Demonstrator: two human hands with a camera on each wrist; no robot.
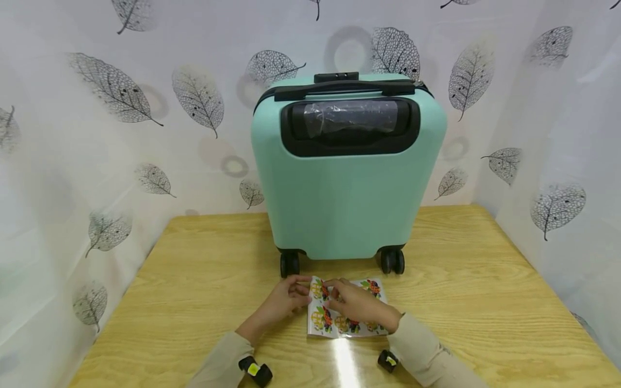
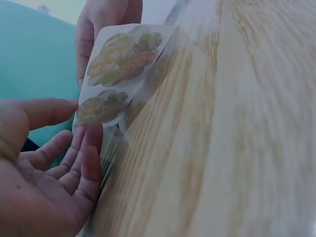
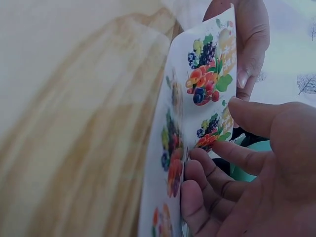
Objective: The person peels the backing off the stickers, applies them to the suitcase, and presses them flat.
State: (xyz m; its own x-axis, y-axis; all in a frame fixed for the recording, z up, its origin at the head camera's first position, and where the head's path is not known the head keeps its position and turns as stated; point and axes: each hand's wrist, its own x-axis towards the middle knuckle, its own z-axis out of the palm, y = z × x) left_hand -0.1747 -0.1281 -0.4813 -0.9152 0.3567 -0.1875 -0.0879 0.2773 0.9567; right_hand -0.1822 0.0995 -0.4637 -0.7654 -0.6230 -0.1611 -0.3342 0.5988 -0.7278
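Note:
A white sheet of stickers (image 1: 346, 330) printed with colourful fruit pictures lies on the table, its left part bent upward. My left hand (image 1: 286, 297) holds this raised left edge; in the left wrist view the thumb and fingertips (image 2: 91, 143) meet at the sheet's edge. Over the sheet's upper middle, my right hand (image 1: 356, 302) reaches in with thumb and forefinger at the bent part. From the right wrist, the raised sticker sheet (image 3: 205, 74) shows bunches of berries and leaves, and the right fingers (image 3: 195, 197) curl against its face.
A mint-green suitcase (image 1: 342, 205) with black wheels and handle stands upright right behind the sheet. Around the wooden table (image 1: 213, 264) hangs a white curtain (image 1: 204, 161) with dark leaf prints. A bright reflection lies on the table in front of the sheet.

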